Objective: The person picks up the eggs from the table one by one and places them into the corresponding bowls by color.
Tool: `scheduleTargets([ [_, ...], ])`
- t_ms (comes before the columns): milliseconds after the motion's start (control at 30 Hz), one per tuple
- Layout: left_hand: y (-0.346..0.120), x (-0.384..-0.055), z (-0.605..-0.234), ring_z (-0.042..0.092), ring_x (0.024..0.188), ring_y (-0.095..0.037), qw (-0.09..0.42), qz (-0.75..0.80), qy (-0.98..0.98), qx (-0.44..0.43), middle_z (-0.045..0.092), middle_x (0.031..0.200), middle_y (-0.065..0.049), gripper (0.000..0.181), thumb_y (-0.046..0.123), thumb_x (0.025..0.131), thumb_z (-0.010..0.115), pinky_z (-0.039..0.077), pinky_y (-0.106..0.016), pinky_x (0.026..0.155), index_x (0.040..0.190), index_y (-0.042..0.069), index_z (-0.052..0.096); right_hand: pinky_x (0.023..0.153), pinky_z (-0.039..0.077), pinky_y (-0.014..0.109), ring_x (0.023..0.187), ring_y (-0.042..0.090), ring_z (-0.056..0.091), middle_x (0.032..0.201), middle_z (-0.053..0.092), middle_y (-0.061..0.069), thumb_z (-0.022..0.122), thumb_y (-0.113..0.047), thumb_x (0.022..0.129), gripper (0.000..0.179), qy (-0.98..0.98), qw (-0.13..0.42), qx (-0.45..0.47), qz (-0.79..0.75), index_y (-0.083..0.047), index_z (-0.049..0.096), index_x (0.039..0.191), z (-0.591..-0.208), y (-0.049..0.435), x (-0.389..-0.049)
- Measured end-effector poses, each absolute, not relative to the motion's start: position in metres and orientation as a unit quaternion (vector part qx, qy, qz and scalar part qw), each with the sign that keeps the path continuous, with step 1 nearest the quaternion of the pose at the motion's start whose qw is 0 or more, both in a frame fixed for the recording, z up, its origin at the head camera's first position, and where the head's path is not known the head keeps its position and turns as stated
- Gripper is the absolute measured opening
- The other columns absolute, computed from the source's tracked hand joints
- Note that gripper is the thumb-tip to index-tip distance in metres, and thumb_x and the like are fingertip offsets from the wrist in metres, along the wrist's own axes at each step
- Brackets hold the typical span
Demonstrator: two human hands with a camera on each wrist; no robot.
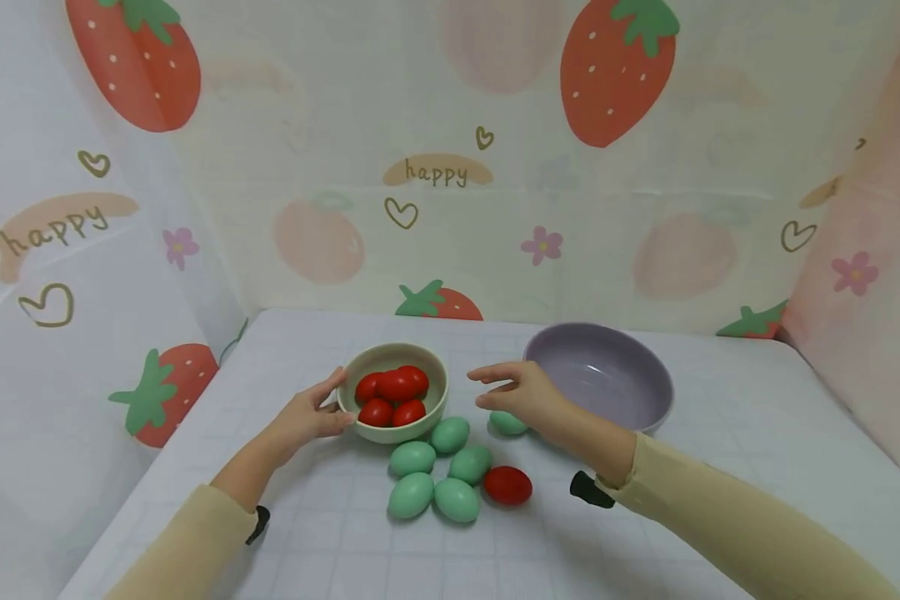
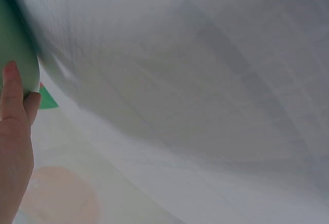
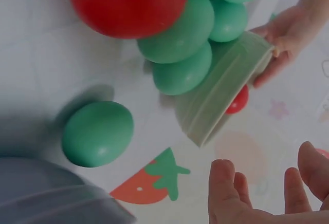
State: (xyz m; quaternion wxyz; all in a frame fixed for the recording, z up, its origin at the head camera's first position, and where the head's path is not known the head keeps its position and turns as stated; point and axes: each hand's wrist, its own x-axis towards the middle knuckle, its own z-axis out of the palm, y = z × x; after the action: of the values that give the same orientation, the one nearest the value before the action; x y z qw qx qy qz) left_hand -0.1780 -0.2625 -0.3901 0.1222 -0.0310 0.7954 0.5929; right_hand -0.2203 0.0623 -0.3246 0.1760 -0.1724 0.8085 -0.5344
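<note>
A pale green bowl [image 1: 394, 432] with several red eggs [image 1: 397, 385] in it stands left of centre on the table. My left hand [image 1: 317, 414] holds its left side, with fingers on the outer wall and the thumb at the rim. In the left wrist view the fingers [image 2: 12, 88] lie against the bowl's outer wall [image 2: 20, 44]. Right of the bowl, my right hand [image 1: 523, 393] hovers with its fingers loosely bent and nothing between them. Below it is a green egg [image 1: 507, 423], partly hidden by that hand in the head view.
Several green eggs [image 1: 457, 500] lie grouped in front of the bowl, with one red egg [image 1: 507, 486] at their right. A larger purple bowl [image 1: 603, 375] stands on the right, partly behind my right forearm. A printed curtain [image 1: 435, 242] hangs behind the table.
</note>
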Motion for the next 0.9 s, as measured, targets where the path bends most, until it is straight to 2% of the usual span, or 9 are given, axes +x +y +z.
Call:
scheduleTargets([
  [267, -0.265, -0.178, -0.39, 0.022, 0.142, -0.041, 0.122, 0.592, 0.796, -0.035, 0.004, 0.162, -0.013, 0.081, 0.008, 0.092, 0.066, 0.047, -0.04, 0.098, 0.155, 0.005, 0.014, 0.084, 0.052, 0.028, 0.097, 0.022, 0.065, 0.117, 0.066, 0.015, 0.07, -0.007, 0.087, 0.036, 0.807, 0.177, -0.206, -0.525, 0.001, 0.066, 0.122, -0.329, 0.085, -0.211],
  [500, -0.264, -0.177, -0.389, 0.023, 0.141, -0.041, 0.123, 0.587, 0.799, -0.041, 0.003, 0.162, -0.013, 0.082, 0.008, 0.092, 0.066, 0.046, -0.041, 0.099, 0.155, 0.006, 0.014, 0.09, 0.052, 0.037, 0.105, 0.032, 0.062, 0.121, 0.063, 0.02, 0.071, -0.006, 0.087, 0.034, 0.793, 0.196, -0.236, -0.527, 0.002, 0.066, 0.12, -0.342, 0.1, -0.204],
  [667, -0.264, -0.176, -0.389, 0.023, 0.141, -0.041, 0.123, 0.584, 0.801, -0.042, 0.003, 0.162, -0.012, 0.082, 0.009, 0.092, 0.066, 0.045, -0.042, 0.099, 0.155, 0.007, 0.014, 0.09, 0.052, 0.035, 0.113, 0.042, 0.055, 0.128, 0.058, 0.021, 0.072, -0.006, 0.086, 0.038, 0.778, 0.205, -0.257, -0.536, 0.007, 0.063, 0.121, -0.353, 0.108, -0.201],
  [800, -0.264, -0.177, -0.389, 0.024, 0.141, -0.041, 0.124, 0.582, 0.803, -0.043, 0.005, 0.162, -0.012, 0.082, 0.01, 0.092, 0.066, 0.045, -0.043, 0.1, 0.156, 0.008, 0.014, 0.093, 0.051, 0.036, 0.117, 0.045, 0.051, 0.133, 0.054, 0.024, 0.071, -0.005, 0.087, 0.04, 0.772, 0.209, -0.27, -0.537, 0.009, 0.061, 0.123, -0.359, 0.113, -0.201],
  [900, -0.264, -0.177, -0.389, 0.024, 0.141, -0.04, 0.123, 0.583, 0.802, -0.044, 0.005, 0.162, -0.012, 0.083, 0.01, 0.092, 0.067, 0.046, -0.042, 0.099, 0.156, 0.008, 0.015, 0.097, 0.048, 0.042, 0.121, 0.046, 0.049, 0.133, 0.053, 0.026, 0.07, -0.005, 0.087, 0.04, 0.773, 0.21, -0.28, -0.529, 0.008, 0.061, 0.124, -0.362, 0.116, -0.2],
])
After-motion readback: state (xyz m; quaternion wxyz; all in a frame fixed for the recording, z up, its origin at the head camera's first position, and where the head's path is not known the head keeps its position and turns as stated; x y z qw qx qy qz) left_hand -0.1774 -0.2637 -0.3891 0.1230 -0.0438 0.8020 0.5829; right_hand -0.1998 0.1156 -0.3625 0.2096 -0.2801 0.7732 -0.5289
